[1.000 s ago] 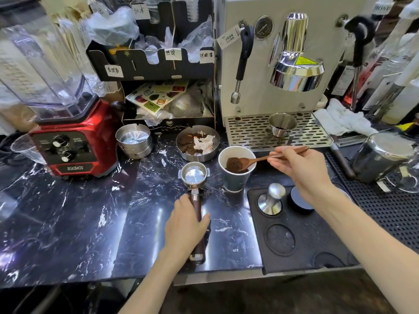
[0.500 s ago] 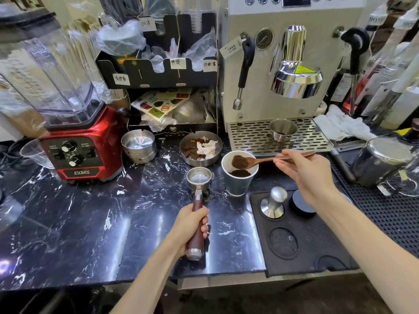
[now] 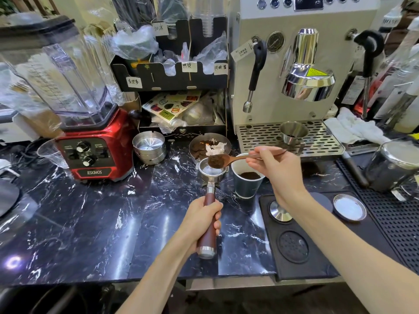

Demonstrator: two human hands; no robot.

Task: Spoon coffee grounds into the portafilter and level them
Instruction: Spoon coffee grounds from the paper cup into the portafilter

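Note:
The portafilter lies on the black marble counter, its steel basket pointing away from me and its brown wooden handle toward me. My left hand grips that handle. My right hand holds a wooden spoon heaped with brown coffee grounds; the spoon's bowl hovers just above the basket. A dark paper cup with grounds in it stands right of the basket.
A red blender stands at the left. The espresso machine with its drip tray rises behind. A black tamping mat with a steel tamper lies at the right. A bowl of used grounds and stacked steel cups sit behind the portafilter.
My right hand lifted the loaded spoon out of the paper cup and carried it left over the portafilter basket. My left hand closed around the handle.

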